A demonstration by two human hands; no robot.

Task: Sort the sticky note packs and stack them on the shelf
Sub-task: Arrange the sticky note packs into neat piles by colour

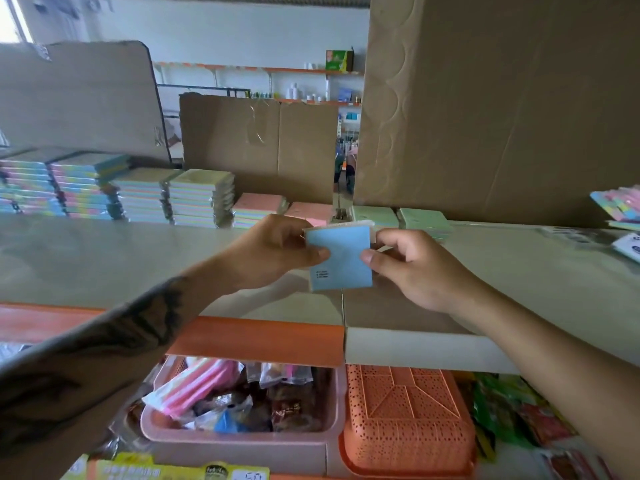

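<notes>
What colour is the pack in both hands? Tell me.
Light blue pack, seen in the head view.

Matt blue paper pack (341,259), rough brown cardboard (502,109) — perforated orange plastic basket (408,420), smooth shelf (104,258)

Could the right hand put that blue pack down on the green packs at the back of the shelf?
Probably yes. The right hand holds the blue pack just in front of the green packs, and nothing stands between them on the shelf.

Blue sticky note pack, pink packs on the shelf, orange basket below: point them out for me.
Blue sticky note pack (341,259): head view, middle of its blue face.
Pink packs (258,203): head view, top of the left pink stack.
Orange basket (405,420): head view, its perforated upturned base.
</notes>
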